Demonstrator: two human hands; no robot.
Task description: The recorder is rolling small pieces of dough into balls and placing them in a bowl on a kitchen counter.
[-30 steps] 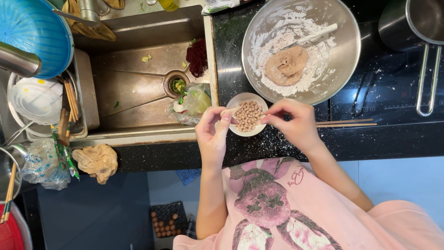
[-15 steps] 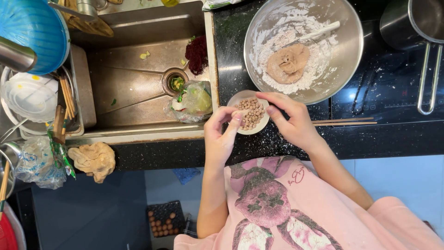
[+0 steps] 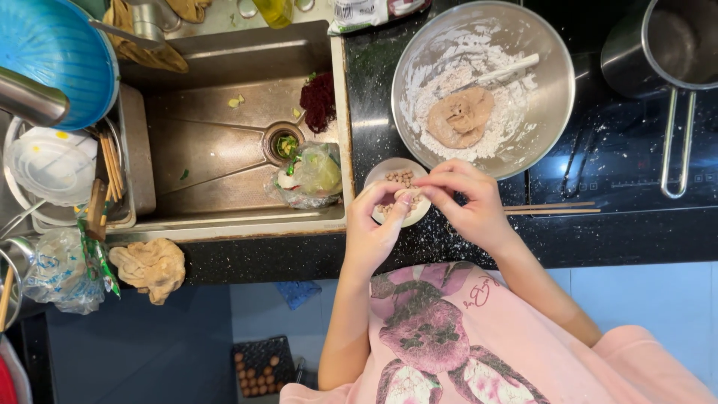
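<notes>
A small white bowl [image 3: 389, 173] of little round brownish balls sits on the black counter, near its front edge. My left hand [image 3: 374, 232] and my right hand [image 3: 471, 206] meet over it. Their fingertips pinch a small pale dough piece [image 3: 407, 195] between them. Behind the hands stands a large steel mixing bowl [image 3: 557, 97] dusted with flour. It holds a brown dough lump [image 3: 460, 118] and a white spatula [image 3: 502, 72].
A pair of chopsticks [image 3: 553, 207] lies on the counter to the right of my hands. A steel pot [image 3: 673, 45] stands on the cooktop at far right. A sink [image 3: 217, 164] with a plastic bag [image 3: 314, 173] is at left. A blue colander [image 3: 52, 60] is beyond it.
My hands moved from either side of the small bowl to meet above it. Their fingertips now close together on a small dough piece.
</notes>
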